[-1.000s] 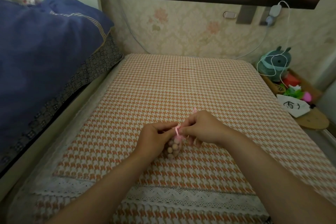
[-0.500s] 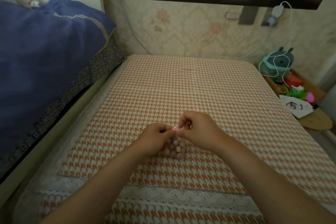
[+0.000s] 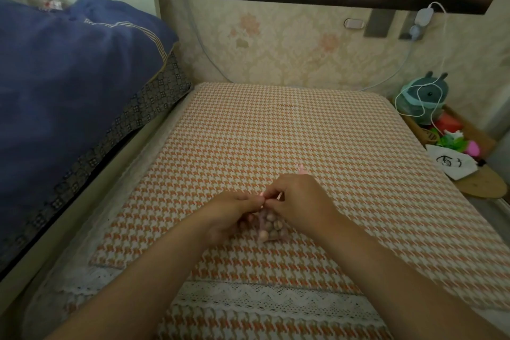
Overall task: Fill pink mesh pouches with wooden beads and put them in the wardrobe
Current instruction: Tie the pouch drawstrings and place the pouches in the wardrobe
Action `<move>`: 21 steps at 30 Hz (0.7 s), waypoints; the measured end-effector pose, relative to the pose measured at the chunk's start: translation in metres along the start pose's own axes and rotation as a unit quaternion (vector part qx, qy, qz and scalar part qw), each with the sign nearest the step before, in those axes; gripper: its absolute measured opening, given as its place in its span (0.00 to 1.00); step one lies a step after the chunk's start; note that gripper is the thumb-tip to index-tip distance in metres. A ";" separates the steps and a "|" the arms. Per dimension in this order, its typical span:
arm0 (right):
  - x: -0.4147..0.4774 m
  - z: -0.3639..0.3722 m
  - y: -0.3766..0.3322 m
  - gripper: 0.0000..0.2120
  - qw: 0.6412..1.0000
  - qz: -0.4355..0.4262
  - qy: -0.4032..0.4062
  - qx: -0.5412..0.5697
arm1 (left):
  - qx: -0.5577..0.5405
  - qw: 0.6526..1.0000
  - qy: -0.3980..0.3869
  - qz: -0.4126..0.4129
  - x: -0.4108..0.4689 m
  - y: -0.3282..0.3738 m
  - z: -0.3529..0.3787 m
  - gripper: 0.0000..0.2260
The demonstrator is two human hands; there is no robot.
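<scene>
Houndstooth cover (image 3: 276,132): orange and white, spread flat, with a lace band across its near edge.
Blue quilt (image 3: 69,77): heaped at the left, higher than the cover.
Wooden tray (image 3: 474,132): beside the cover's right edge; it holds a teal plush toy (image 3: 422,102) with a white cable looped over it, plus small green and pink items too blurred to name. 1 white cloth bag (image 3: 449,161) lies at its near end.
Left hand (image 3: 234,215): reaches in from below, fingers curled, thumb and forefinger pinching the pouch's neck from the left.
Right hand (image 3: 300,201): knuckles up, thumb and forefinger pinching the string at the neck, touching the left fingertips.
Pink mesh pouch (image 3: 271,229): between the 2 hands, near the middle of the cover, its bottom resting on the fabric.
Wooden beads (image 3: 263,234): round, tan, packed inside the pouch and filling it.
Pink drawstring (image 3: 301,169): 1 end shows just beyond the right hand.
</scene>
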State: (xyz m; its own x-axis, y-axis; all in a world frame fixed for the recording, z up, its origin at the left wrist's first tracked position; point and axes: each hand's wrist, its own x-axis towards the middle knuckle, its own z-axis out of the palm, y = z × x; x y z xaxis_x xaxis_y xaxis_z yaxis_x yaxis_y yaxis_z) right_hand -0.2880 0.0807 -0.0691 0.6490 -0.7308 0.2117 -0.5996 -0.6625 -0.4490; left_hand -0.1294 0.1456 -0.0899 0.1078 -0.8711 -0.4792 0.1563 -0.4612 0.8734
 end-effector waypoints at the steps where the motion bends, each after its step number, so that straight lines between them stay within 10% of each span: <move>1: 0.000 0.001 0.000 0.05 1.000 -0.015 0.000 -0.008 | -0.025 1.000 -0.007 -0.009 0.001 -0.001 -0.002 0.08; 10: -0.001 -0.002 0.006 0.05 0.999 -0.038 0.007 0.002 | -0.210 0.974 -0.013 -0.080 0.006 -0.005 0.005 0.10; 21: 0.001 -0.007 0.013 0.04 0.998 0.014 -0.055 0.035 | -0.169 0.980 -0.035 -0.101 0.002 -0.003 0.000 0.10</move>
State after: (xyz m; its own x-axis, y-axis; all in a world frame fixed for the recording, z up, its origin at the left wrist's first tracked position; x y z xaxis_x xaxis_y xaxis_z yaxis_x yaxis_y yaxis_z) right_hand -0.2989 0.0704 -0.0685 0.6815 -0.7244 0.1038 -0.5868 -0.6257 -0.5140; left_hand -0.1293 0.1449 -0.0933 -0.0247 -0.7824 -0.6223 0.4846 -0.5538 0.6771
